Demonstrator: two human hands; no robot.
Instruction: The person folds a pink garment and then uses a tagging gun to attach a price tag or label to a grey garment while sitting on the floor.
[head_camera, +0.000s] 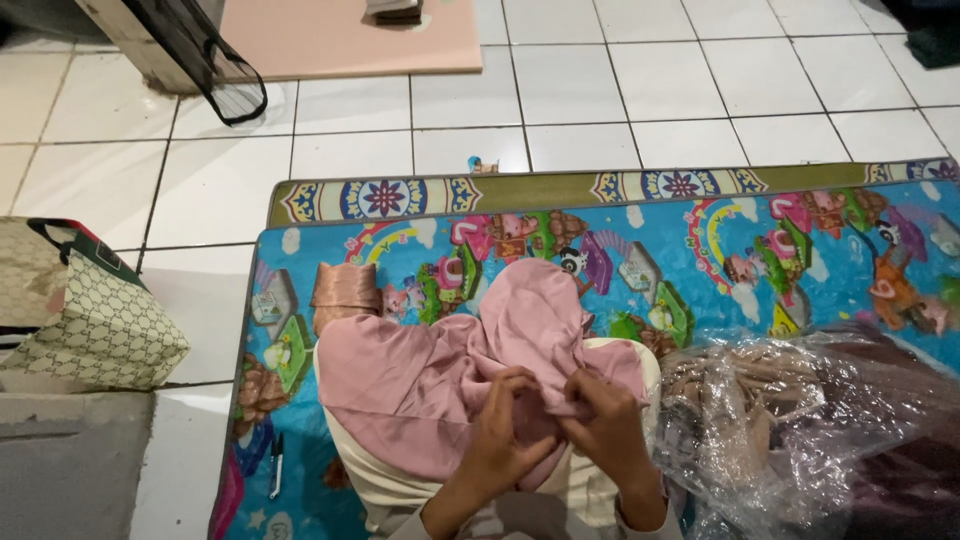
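Patterned bag (105, 325) left of colourful play mat (700, 250); clear plastic bag (800, 420) right, pen (276, 465) on mat

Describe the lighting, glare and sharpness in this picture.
Head view: soft, even indoor light, only faint shadows; white glare streaks on the clear plastic bag at right and a dull sheen on the floor tiles; the left hand and right hand, gripping the pink cloth, look slightly soft; the patterned mat is fairly sharp; tile lines bow a little toward the edges.
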